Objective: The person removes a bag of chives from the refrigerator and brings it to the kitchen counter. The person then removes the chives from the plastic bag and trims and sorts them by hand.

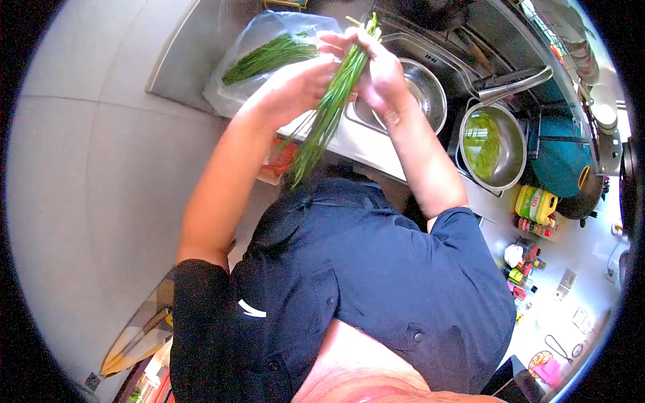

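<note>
A long bunch of green garlic chives (332, 111) is in my right hand (386, 77), whose fingers close around it near the pale stem ends. Its green tips hang down toward my body. My left hand (299, 87) lies along the other side of the bunch, fingers stretched out and seemingly against the stems; part of them is hidden behind it. Beyond my left hand, more garlic chives (272, 57) lie in a clear plastic bag (225, 101). Close to my right hand, a round metal bowl (435, 91) stands in the sink (396, 41).
A metal basin (516, 158) with green leaves in water sits right of the sink, under the faucet (517, 84). A yellow-labelled jug (536, 204) and several bottles stand farther right. A reddish container (275, 161) is below the counter edge (376, 153).
</note>
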The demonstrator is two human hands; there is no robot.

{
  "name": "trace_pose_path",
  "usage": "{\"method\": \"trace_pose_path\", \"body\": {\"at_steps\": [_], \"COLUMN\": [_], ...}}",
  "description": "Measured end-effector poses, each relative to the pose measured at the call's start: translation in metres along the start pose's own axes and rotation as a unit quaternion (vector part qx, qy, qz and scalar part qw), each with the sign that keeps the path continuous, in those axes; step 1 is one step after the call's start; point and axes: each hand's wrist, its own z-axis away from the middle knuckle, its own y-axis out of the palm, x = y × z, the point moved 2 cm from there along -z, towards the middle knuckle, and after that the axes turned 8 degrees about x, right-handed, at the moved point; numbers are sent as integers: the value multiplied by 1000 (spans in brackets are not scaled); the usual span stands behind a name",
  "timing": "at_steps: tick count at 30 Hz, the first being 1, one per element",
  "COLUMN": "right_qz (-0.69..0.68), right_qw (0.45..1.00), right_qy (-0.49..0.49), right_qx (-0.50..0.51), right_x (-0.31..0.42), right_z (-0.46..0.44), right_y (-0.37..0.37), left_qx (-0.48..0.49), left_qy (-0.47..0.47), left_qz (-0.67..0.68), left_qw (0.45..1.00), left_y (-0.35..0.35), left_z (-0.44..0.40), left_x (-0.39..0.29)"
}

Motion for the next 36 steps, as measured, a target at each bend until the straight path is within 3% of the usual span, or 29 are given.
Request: {"method": "trace_pose_path", "body": {"at_steps": [7,15,19,20,22,23,24,25,27,28,36], "right_qz": [-71,-75,-121,-126,-138,-146,-186,-187,-121,-123,-50], "right_qw": [997,996,991,988,984,980,974,973,987,987,995], "right_qy": [23,45,31,88,113,136,118,119,58,59,90], "right_qx": [29,-14,52,4,-8,-19,57,57,-82,-82,0], "right_x": [4,7,4,14,13,13,15,12,8,8,12], "right_z": [2,10,3,10,7,6,7,5,0,-1,-13], "right_y": [-16,-36,-61,-43,-50,-54,-54,-55,-52,-53,-43], "left_qx": [66,47,82,84,102,101,87,73,54,35,-13], "left_qy": [-4,-32,-16,-19,-17,-18,-17,-17,-22,-27,2], "left_qz": [50,84,121,127,126,127,104,81,75,68,67], "left_qw": [997,995,989,988,987,987,991,994,995,997,998], "left_y": [18,22,16,15,20,20,19,19,17,16,20], "left_z": [-14,-27,-41,-43,-41,-42,-43,-44,-45,-46,-48], "left_x": [6,25,31,32,27,28,28,29,33,35,22]}}
